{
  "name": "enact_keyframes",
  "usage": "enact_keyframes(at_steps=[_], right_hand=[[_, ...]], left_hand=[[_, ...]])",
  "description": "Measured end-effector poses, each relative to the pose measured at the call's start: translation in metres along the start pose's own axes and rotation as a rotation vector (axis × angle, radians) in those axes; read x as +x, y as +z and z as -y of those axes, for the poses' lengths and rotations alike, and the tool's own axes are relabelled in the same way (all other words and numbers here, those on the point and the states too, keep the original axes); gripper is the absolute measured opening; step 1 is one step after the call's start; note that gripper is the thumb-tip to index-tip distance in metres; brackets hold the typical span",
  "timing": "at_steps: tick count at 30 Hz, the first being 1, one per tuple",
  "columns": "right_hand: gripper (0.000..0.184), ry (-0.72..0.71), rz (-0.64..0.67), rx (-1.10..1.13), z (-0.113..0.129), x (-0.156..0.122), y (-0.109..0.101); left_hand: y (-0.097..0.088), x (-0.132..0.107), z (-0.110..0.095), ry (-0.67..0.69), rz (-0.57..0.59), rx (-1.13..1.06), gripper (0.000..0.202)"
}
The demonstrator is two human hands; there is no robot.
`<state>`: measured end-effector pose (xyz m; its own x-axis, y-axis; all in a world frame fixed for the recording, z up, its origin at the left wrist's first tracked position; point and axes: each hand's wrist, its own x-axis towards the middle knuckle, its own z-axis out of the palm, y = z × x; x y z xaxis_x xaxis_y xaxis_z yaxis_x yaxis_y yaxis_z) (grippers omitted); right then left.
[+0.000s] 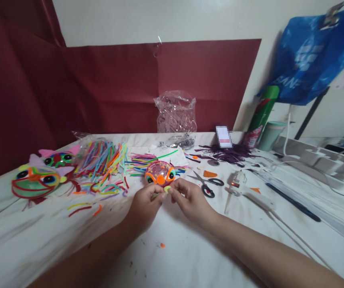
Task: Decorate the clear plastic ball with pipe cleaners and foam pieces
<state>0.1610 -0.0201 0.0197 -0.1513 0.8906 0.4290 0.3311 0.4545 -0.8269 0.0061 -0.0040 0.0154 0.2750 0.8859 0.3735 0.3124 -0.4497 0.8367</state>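
Note:
My left hand [147, 201] and my right hand [190, 197] meet over the middle of the table, fingertips pinched together. Between them is a small yellow-green piece [167, 189], whose material I cannot make out. Both hands appear to grip it. Just behind my fingers sits a round, clear fish-like craft figure [160, 173] with orange trim, large eyes and an orange nose; my hands hide its lower edge. Black-handled scissors [207, 185] lie open to the right of my right hand. Farther right rests a white glue gun [244, 191] with a lit orange light.
Bundled pipe cleaners [99, 158] and loose pieces [108, 189] lie left. Two finished-looking figures, one green-mouthed [36, 182], one pink-eared [59, 158], stand far left. Purple strips [228, 154], a phone [224, 137], a dark pen-like stick [293, 202] and a power strip [329, 164] are right.

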Motion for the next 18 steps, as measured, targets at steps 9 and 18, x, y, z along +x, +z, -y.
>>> enact_keyframes(at_steps=[9, 18], right_hand=[[0.015, -0.083, 0.130, -0.261, -0.003, 0.005, -0.010], [0.013, -0.092, 0.334, -0.394, -0.005, 0.007, -0.017]], left_hand=[[-0.003, 0.002, 0.001, 0.025, 0.015, 0.155, 0.014], [0.000, 0.000, 0.009, 0.126, 0.159, 0.261, 0.017]])
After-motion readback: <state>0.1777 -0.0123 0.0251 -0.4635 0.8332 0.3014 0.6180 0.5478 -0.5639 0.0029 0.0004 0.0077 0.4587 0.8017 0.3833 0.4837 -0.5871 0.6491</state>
